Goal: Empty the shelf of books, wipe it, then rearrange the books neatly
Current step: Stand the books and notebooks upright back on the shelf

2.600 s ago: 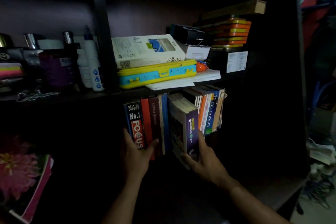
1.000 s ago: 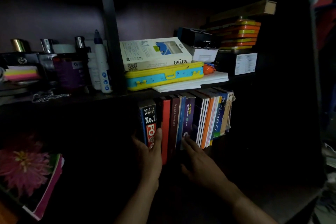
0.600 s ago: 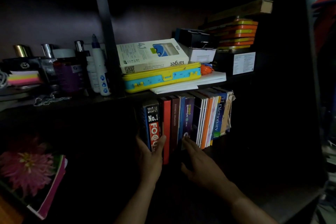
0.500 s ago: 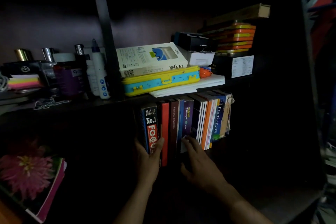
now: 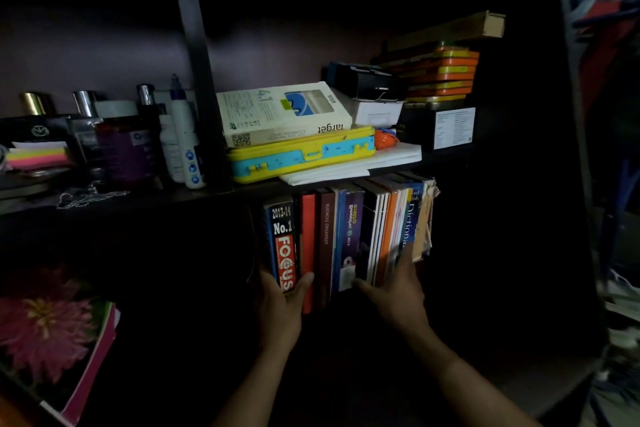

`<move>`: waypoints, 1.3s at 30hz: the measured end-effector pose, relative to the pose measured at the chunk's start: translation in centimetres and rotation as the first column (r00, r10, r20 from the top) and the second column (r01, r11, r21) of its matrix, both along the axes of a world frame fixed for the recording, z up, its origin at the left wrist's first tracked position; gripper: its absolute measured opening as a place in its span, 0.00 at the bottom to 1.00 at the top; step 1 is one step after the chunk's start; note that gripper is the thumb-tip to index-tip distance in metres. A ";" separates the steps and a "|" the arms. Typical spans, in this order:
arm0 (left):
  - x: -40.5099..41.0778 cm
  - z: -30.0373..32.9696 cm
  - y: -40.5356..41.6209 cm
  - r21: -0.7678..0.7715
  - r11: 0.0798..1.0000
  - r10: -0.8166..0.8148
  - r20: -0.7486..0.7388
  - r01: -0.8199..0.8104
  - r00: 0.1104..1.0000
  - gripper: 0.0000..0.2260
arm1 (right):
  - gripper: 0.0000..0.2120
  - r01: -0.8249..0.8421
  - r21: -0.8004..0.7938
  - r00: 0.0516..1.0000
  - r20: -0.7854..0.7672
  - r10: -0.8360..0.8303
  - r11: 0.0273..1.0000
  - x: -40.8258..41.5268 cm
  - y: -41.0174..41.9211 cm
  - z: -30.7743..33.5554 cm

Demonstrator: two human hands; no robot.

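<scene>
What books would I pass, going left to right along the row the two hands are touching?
FOCUS book held by the left hand → red book → Business Organiser book → purple book → orange book → blue Dictionary, by the right hand.

Two hands (image 5: 280, 308); one yellow case (image 5: 301, 158).

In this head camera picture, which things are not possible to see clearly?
- Lower shelf board, head view: lost in darkness.
- FOCUS book: bottom of spine covered by left hand.
- Thin books: titles too small; right hand covers their lower ends.
- Flower book: cut off by left edge.
</scene>
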State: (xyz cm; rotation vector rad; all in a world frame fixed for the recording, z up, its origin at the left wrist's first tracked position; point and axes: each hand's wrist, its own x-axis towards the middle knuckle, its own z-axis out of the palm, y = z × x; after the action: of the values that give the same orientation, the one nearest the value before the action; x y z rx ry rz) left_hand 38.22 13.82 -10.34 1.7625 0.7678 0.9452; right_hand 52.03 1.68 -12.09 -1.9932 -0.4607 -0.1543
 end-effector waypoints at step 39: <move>-1.1 0.5 -0.4 0.164 0.986 0.061 -0.183 -0.031 0.981 0.58 | 0.36 -0.282 -0.453 0.688 0.519 0.508 0.845 -3.3 -0.5 0.1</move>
State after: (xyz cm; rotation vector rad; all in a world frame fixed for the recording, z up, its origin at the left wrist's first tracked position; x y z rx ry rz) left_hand 37.14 13.41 -9.84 2.0038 0.8750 0.9015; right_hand 48.73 1.18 -11.96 -2.0828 -1.4417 -0.4968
